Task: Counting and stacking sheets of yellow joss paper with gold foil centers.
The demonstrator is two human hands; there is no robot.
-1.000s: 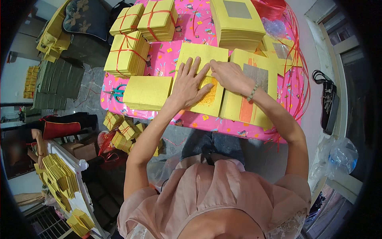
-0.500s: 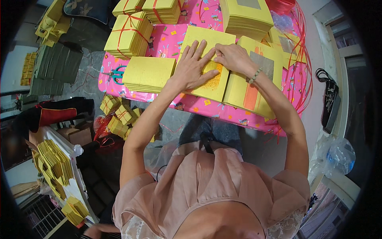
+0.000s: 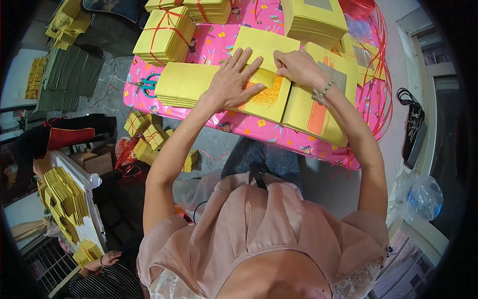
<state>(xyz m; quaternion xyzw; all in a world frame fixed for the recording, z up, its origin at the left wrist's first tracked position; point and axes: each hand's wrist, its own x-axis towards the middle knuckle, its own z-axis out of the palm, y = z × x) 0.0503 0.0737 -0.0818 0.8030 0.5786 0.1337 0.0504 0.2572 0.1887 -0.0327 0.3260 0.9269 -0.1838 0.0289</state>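
A yellow paper sheet (image 3: 266,42) lies folded over near the middle of the pink table, its flap ending across an orange speckled patch (image 3: 266,89). My left hand (image 3: 234,79) rests flat on the paper with its fingers spread. My right hand (image 3: 298,70), a beaded bracelet at its wrist, is closed in a fist and presses its knuckles near the flap's right edge. No held thing shows in it. Right beside the sheet lies more yellow paper (image 3: 298,112) with a grey and orange patch. A stack of yellow paper (image 3: 181,84) sits left of my left hand.
Tied yellow stacks (image 3: 164,37) and a tall stack (image 3: 316,22) stand at the back. Teal-handled scissors (image 3: 147,84) lie at the left edge. Red strips (image 3: 381,74) hang on the right. Lower left, a co-worker's hand (image 3: 110,258) is near yellow papers (image 3: 64,197) on a white table.
My left hand has slid a little left, showing more of the orange patch. My right fist stays at the flap's edge. The co-worker's hand and striped sleeve show more fully at lower left.
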